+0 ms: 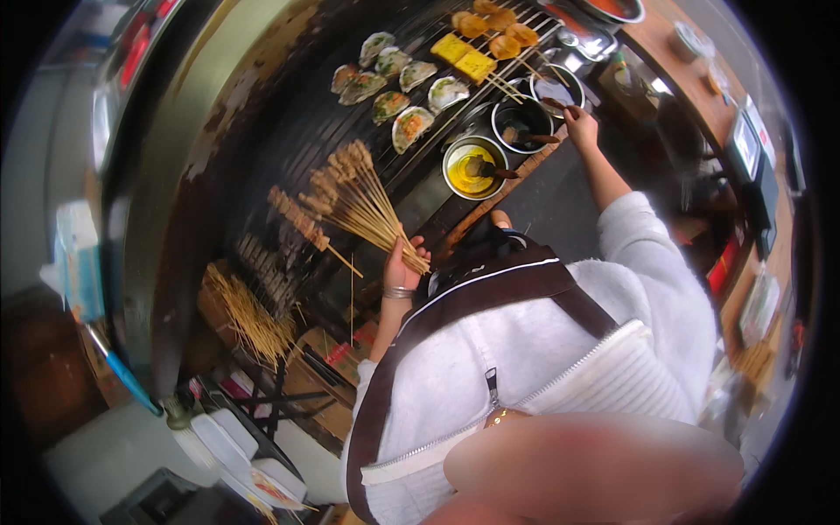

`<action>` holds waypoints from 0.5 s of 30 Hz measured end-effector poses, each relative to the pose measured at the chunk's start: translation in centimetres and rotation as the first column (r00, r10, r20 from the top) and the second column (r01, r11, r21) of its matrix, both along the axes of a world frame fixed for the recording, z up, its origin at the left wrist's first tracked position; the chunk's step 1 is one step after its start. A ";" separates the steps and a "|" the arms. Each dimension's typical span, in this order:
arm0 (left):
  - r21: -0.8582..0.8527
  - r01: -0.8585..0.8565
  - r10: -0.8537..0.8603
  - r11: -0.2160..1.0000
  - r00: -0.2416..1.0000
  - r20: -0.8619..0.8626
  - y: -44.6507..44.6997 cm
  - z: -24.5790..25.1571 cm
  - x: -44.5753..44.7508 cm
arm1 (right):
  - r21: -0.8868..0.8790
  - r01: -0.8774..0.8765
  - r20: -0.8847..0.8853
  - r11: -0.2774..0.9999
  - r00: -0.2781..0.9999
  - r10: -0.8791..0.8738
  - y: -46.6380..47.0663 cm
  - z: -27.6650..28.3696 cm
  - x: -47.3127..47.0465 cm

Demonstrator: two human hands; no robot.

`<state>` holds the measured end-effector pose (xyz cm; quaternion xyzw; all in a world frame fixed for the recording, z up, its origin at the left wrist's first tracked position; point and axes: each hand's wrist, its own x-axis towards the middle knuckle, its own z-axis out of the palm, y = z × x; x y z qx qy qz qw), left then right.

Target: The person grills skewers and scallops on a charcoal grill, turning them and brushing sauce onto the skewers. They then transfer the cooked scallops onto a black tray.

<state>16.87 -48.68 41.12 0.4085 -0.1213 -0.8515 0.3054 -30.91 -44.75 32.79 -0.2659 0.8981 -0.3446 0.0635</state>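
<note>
My left hand (408,260), with a bracelet at the wrist, grips the bare ends of a bundle of bamboo skewers (367,213). The small meat pieces on their far ends rest over the grill (289,125). Just left of the bundle lies a thicker meat skewer (302,220). At the right, my right hand (581,125) pinches a wooden brush handle (554,103) above a metal pot (580,82); the brush's lower end is hard to make out. Beside it are a pot of dark liquid (523,113) and a pot of yellow sauce (464,184), each with a brush.
Topped oysters (400,69) sit on the grill, with yellow slabs on sticks (462,58) and round browned pieces (504,46) on a rack beyond. Many thin skewers (252,315) lie at the lower left. A wooden ledge (476,223) edges the grill. White trays (226,433) stand lower left.
</note>
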 end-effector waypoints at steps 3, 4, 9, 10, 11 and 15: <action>0.013 -0.052 0.053 0.999 0.999 -0.010 -0.4 -0.6 0.4 | 0.183 -0.122 0.018 0.975 0.992 0.121 0.3 2.0 -0.6; -0.073 -0.019 0.017 0.997 0.999 -0.029 -0.4 -0.7 0.6 | 0.158 -0.063 -0.039 0.985 0.997 0.070 0.5 3.6 -0.9; -0.124 0.049 -0.054 0.991 0.998 -0.040 -0.9 -0.7 1.4 | -0.621 -0.130 0.020 0.773 0.983 0.181 1.9 15.9 1.8; -0.125 0.033 -0.039 0.992 0.998 -0.040 -0.9 -0.7 1.4 | -0.698 -0.130 0.116 0.704 0.950 0.290 1.2 18.3 3.9; -0.125 0.029 -0.035 0.992 0.998 -0.046 -0.9 -0.6 1.2 | -0.708 -0.326 -0.029 0.626 0.899 0.436 0.2 19.9 7.2; -0.136 0.086 -0.095 0.987 0.994 -0.061 -0.9 -0.5 0.2 | -0.389 -0.732 -0.056 0.559 0.624 0.779 -7.5 21.7 22.2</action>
